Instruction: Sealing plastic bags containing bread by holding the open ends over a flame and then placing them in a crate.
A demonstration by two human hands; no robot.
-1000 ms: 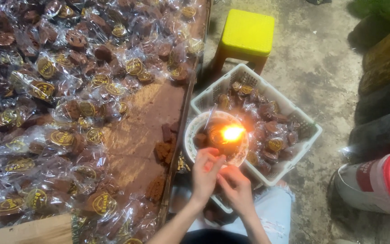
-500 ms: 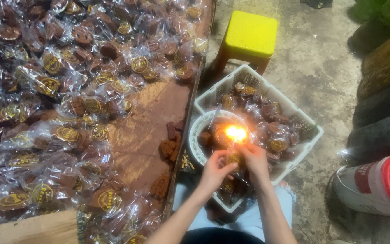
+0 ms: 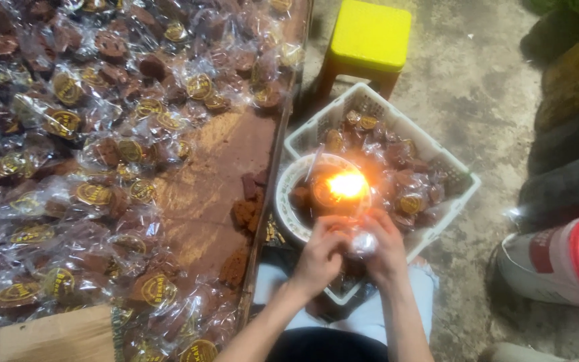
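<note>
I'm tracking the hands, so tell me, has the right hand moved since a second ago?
Yes. The right hand has moved up toward the flame, judged against the white bowl. It now sits level with the left hand, both pinching a small clear packet.

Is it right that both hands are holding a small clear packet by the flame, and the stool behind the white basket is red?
Not quite: the stool is yellow, as the head view shows. Both hands, left hand and right hand, do hold the clear packet by the flame, before the white basket.

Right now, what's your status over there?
Both hands, left and right, pinching a small clear plastic packet. Packet beside the open flame in the round white bowl. Nothing in between.
</note>
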